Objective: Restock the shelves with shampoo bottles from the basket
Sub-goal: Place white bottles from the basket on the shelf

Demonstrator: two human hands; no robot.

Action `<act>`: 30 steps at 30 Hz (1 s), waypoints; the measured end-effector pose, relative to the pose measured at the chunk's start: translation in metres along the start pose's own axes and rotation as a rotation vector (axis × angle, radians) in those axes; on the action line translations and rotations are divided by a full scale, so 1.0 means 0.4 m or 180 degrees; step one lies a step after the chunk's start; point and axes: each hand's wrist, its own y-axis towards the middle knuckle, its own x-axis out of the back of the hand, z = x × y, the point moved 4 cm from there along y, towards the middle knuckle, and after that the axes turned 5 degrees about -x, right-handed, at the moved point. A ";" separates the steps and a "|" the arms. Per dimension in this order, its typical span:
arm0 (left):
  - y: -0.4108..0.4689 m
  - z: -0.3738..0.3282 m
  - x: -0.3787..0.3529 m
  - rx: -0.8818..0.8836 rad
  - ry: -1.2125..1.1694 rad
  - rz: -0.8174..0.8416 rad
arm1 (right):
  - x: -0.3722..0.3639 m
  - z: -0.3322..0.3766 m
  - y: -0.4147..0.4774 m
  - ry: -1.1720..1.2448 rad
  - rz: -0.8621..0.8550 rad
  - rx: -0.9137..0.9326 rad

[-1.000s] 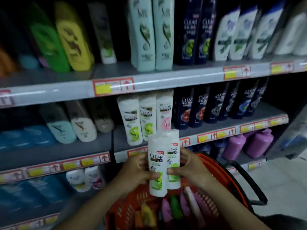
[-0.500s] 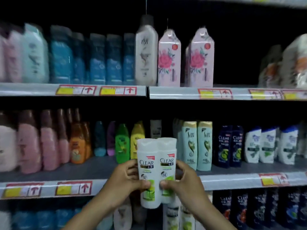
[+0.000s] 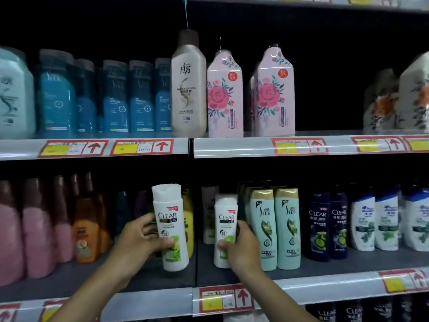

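Each hand is closed around its own white Clear shampoo bottle, the left hand (image 3: 137, 242) keeping one bottle (image 3: 170, 226) raised while the right hand (image 3: 239, 248) stands the other bottle (image 3: 225, 228) upright on the middle shelf (image 3: 325, 266) just beside the teal Slek bottles (image 3: 275, 226), probably to fill that gap.

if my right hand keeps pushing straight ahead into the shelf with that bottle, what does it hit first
Probably nothing at once: the right hand aims its white Clear bottle into the gap left of the teal bottles. A pale bottle stands further back; depth is unclear.
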 end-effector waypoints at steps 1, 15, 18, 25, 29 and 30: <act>0.006 0.008 -0.006 0.0018 0.0011 0.0017 | -0.004 -0.004 0.013 -0.0033 0.0007 0.0002; 0.048 0.098 -0.084 0.0196 0.0101 -0.0055 | -0.087 -0.031 0.123 0.0311 0.0192 0.0009; 0.055 0.105 -0.106 0.0168 0.0154 -0.0100 | -0.066 -0.010 0.099 0.0106 0.0110 0.0031; 0.075 0.117 -0.213 -0.0051 0.0194 -0.0094 | -0.009 -0.039 -0.035 -0.0751 0.0638 0.0654; 0.078 0.122 -0.264 -0.0201 0.0504 -0.0060 | 0.002 -0.039 -0.014 -0.0938 0.0531 0.0576; 0.074 0.127 -0.268 -0.0218 0.0668 -0.0106 | 0.002 -0.038 -0.008 -0.0982 0.0491 0.0584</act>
